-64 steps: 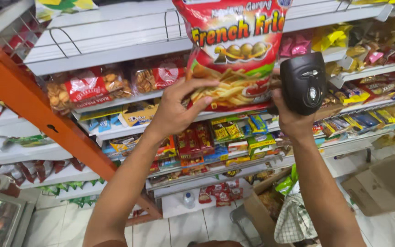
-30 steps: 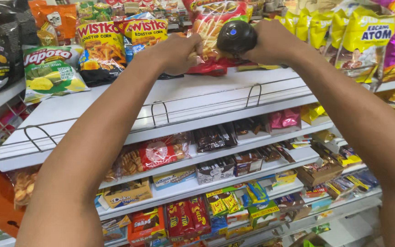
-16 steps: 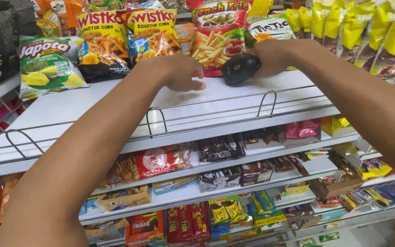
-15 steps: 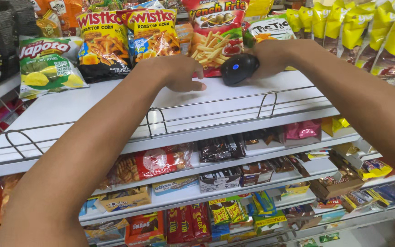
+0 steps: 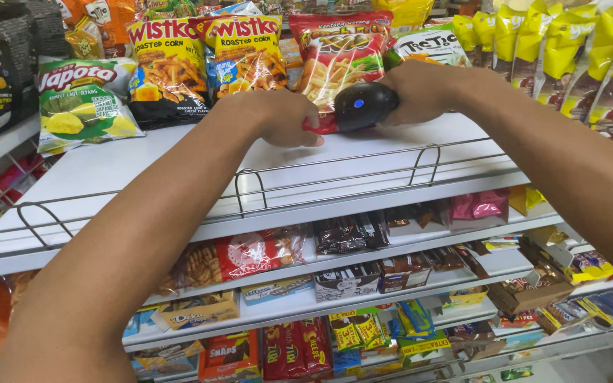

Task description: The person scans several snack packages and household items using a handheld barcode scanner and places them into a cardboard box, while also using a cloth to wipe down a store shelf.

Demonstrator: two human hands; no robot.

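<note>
The left hand (image 5: 272, 117) lies on the white top shelf (image 5: 179, 170), knuckles up, fingers curled down and pinching the lower edge of a red snack bag (image 5: 338, 67). The bag stands upright at the back of the shelf, at 12 o'clock from the hand's fingertips, and its bottom corner shows as a red strip between the 2 hands.

The right hand (image 5: 420, 89) is closed around a black handheld scanner (image 5: 365, 106). The scanner sits just beside the left hand, at 3 o'clock from it, and it covers the lower right part of the red bag. A small blue light shines on its top. Whether the scanner touches the bag, I cannot tell.

At 9 o'clock from the red bag stand 2 yellow and red corn snack bags (image 5: 207, 60), side by side. Further at 9 o'clock a green and white bag (image 5: 83, 103) leans on the shelf. At 3 o'clock from the right hand hangs a row of yellow bags (image 5: 576, 53).

A wire rail (image 5: 335, 177) runs along the front edge of the shelf, at 6 o'clock from both hands. Below it are lower shelves (image 5: 363, 284) with small packets and boxes.
</note>
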